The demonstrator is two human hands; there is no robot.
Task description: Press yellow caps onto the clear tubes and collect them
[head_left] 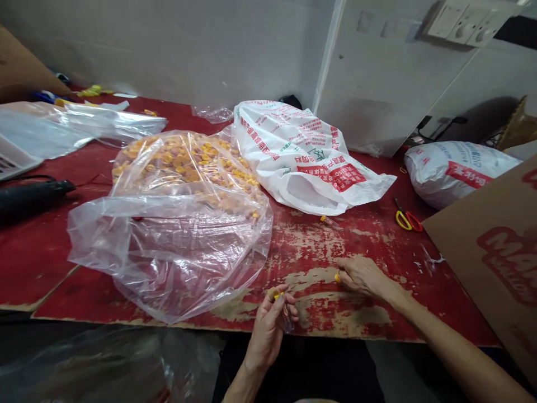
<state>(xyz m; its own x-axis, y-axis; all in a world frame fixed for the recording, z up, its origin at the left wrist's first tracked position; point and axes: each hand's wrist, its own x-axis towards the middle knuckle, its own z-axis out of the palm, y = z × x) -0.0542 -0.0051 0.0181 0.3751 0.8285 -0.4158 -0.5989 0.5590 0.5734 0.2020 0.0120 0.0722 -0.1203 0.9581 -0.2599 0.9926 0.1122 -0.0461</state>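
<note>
**Left hand:** fingers curled, grasping a small clear tube [287,320] near the body, with a yellow cap [277,295] at the fingertips; the left hand [268,336] hovers just above the table edge.

**Right hand:** the right hand [363,277] rests low over the table, thumb and fingers pinching a small yellow piece [337,277].

**Work in hand:** the hands are apart, each holding a small part; whether the cap is seated on the tube cannot be told.

**Work surface:** a worn red table [319,313], its paint flaking to bare patches.

**Beside the hands:** a loose capped tube [329,221] lies on the table; scissors with yellow and red handles [403,220] lie farther right.

**Main supply:** a clear plastic bag [168,263] at left center holds many yellow and pink pieces [184,165].

**Beyond:** a white plastic bag [302,157] and a second white bag [455,170] both carry red print; the first shows red Chinese characters, too small to read.

**Right edge:** a cardboard sheet [490,268] carries large red letters, cut off after "MA".

**Far left:** a black handheld tool [33,198].
</note>
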